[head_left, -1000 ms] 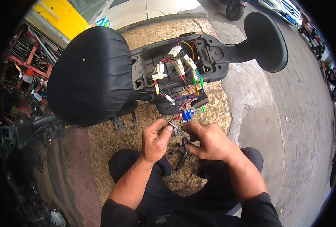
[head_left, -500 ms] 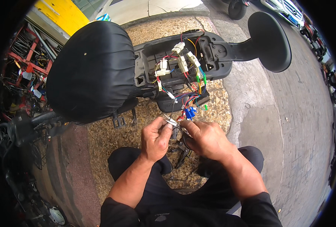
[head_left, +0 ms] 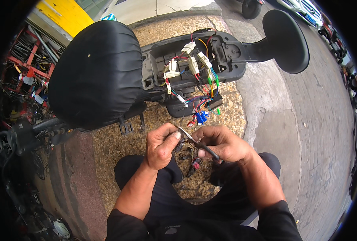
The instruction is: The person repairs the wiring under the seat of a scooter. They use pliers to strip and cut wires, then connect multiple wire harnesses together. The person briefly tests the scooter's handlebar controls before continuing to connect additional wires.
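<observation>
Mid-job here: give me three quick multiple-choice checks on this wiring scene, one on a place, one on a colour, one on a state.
1. Where do the blue connectors hang?
A. beside the round mirror
B. below the opened black housing, just above the hands
C. on the yellow wall

2. What colour are the plug blocks inside the housing?
A. white
B. orange
C. black

3. What is the right hand doing?
A. resting open on the ground
B. gripping the mirror stalk
C. closed on a slim cutting tool that meets the left hand

Answers:
1 B, they dangle from the wire bundle under the housing.
2 A, several pale blocks sit among the wires.
3 C, its fingers wrap the dark handle while the left hand pinches at the metal tip.
</observation>
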`<state>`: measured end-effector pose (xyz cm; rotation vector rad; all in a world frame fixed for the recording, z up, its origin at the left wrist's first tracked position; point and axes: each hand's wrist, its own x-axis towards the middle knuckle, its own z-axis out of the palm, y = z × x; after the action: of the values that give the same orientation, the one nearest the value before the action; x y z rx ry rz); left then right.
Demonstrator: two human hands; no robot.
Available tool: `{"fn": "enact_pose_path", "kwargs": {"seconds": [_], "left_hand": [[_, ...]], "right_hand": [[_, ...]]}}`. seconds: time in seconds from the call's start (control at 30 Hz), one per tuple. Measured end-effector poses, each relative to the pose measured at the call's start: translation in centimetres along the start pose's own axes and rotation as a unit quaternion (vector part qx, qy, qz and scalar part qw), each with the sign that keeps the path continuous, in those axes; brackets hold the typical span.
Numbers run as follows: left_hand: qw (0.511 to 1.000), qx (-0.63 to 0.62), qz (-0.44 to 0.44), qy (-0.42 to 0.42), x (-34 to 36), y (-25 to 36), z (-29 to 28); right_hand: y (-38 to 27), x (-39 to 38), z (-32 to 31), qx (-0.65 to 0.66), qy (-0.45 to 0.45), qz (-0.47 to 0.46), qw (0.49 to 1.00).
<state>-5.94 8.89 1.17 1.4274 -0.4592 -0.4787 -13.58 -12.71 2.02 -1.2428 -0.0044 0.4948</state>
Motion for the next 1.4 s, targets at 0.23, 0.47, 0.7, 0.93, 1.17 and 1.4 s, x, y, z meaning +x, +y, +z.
{"fn": "enact_pose_path", "kwargs": {"seconds": [0.23,0.47,0.7,0.93,1.17,1.4], "left_hand": [[0.998,0.051,0.023,0.033,0.1,-0.7,0.1],[0.984,0.145,0.077,0.068,0.2,-1.4,0.7],[0.976,0.188,0.092,0.062,0.2,-0.7,0.5],[1.0,0.018,0.016,-0.008,0.0,-0.2,-0.5],[0.997,-0.059,-0.037,-0.019,-0.1,0.1,-0.4],[0.997,0.063,0.044,0.009,-0.2,-1.1,0.3]], "right_hand": [[0.9,0.9,1.0,-0.281,0.08,-0.162,0.943],[1.4,1.2,1.9,-0.569,0.182,-0.207,0.775],[2.0,1.4,1.9,-0.509,0.171,-0.233,0.811],[1.2,0.9,0.8,-0.031,-0.017,-0.064,0.997],[0.6,0.5,0.8,0.08,-0.016,0.006,0.997],[1.0,0.9,1.5,-0.401,0.117,-0.182,0.89]]}}
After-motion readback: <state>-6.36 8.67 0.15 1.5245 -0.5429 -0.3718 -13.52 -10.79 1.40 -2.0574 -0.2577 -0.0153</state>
